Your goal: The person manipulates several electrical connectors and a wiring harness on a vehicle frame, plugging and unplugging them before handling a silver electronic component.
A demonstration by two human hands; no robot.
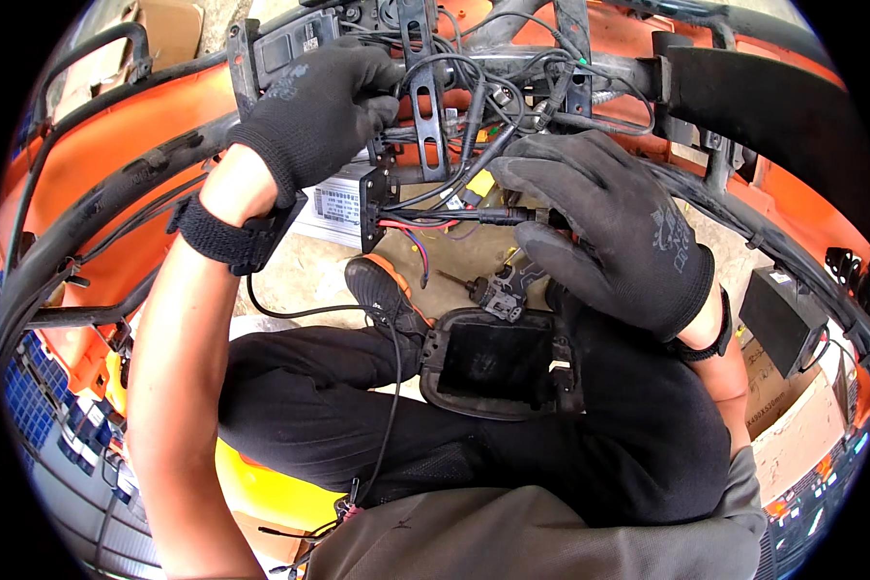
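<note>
- Starting left, where are the 2 hands?
- The left hand [324,111] curls above a silver box [333,206]; what it pinches, I cannot tell. A black connector [503,217] lies sideways, its right end between the parted thumb [551,253] and fingers [541,174] of the nearer right hand [614,222].
- Surface, room?
- Concrete floor [311,274] below, orange panels [97,198] around, cardboard [797,440] far right.

Workshop, with exposed vehicle wiring [476,108]
</note>
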